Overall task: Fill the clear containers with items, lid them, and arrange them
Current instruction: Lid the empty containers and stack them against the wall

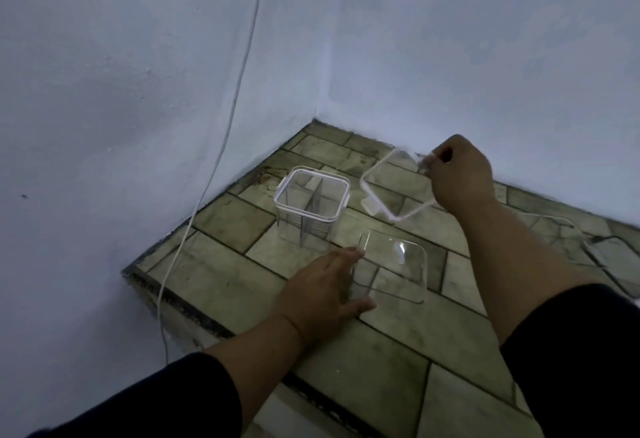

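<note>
A clear square container (391, 266) without a lid stands on the tiled ledge, and my left hand (325, 285) grips its near left side. My right hand (460, 174) holds a clear lid with a white rim (391, 188) by one corner, tilted in the air above and behind that container. A second clear container (310, 207) stands further back to the left, upright, with a white-rimmed lid on top and a divider visible inside. Both containers look empty.
The tiled ledge (381, 344) sits in a corner between two pale blue walls. A white cable (214, 167) hangs down the left wall past the ledge's left edge. Another cable and a dark loop (602, 257) lie at the right. The ledge's front edge drops off at lower left.
</note>
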